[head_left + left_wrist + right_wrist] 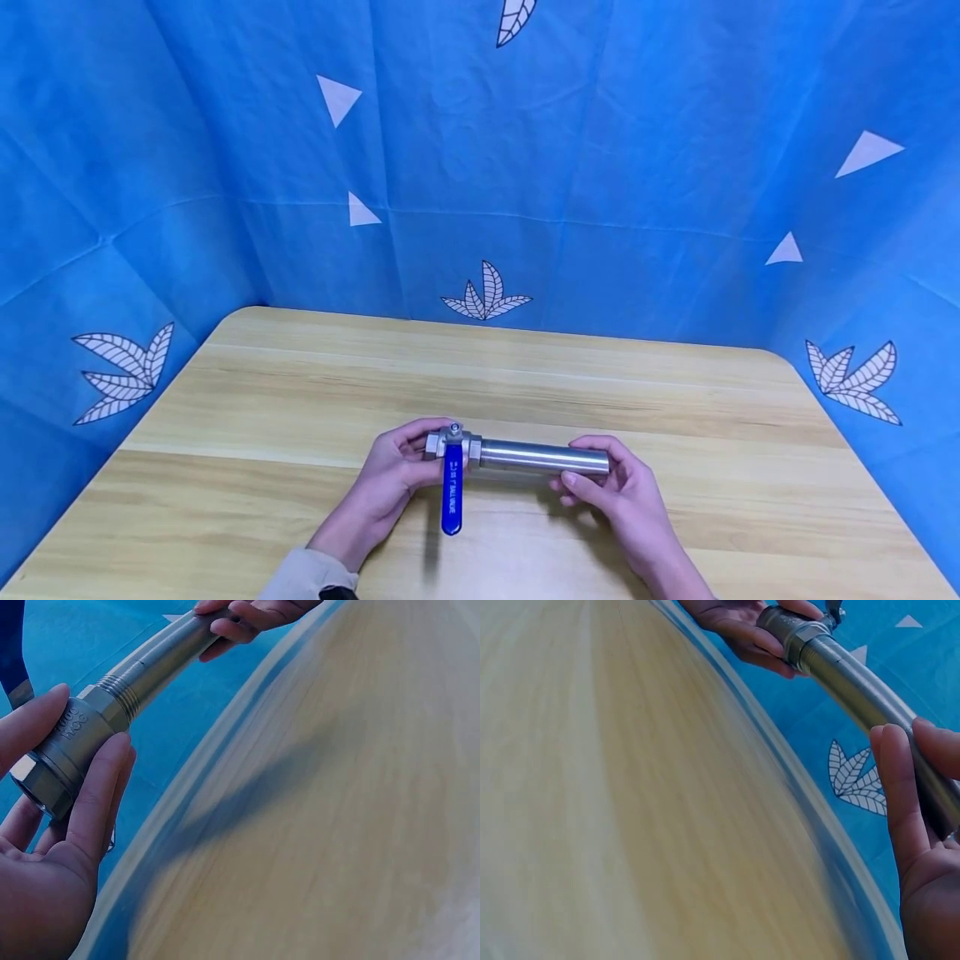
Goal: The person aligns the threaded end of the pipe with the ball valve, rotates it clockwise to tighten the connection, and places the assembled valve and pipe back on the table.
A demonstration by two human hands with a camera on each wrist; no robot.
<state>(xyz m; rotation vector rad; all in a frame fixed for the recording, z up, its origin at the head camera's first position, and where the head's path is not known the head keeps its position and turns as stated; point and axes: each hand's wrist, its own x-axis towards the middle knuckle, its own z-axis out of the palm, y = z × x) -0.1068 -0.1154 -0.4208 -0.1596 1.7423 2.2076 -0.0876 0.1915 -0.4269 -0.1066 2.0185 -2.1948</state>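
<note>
Pointing near, there's the blue handle [452, 493]; left hand [386, 483] pinches its ball valve [73, 741], fingers curled; right hand [626, 493] curls round the pipe [528, 457] at its right end, above the near tabletop [300, 408]; thread [120, 696] depth's hard to judge; blue curtain [480, 150] far.

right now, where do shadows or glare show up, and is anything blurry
Head view: bright glare along the pipe, soft shadows on the table near the blue handle and right hand; left wrist view: dimmer, a long soft shadow slanting across the table; right wrist view: also dim, the table's grain looks blurred.
</note>
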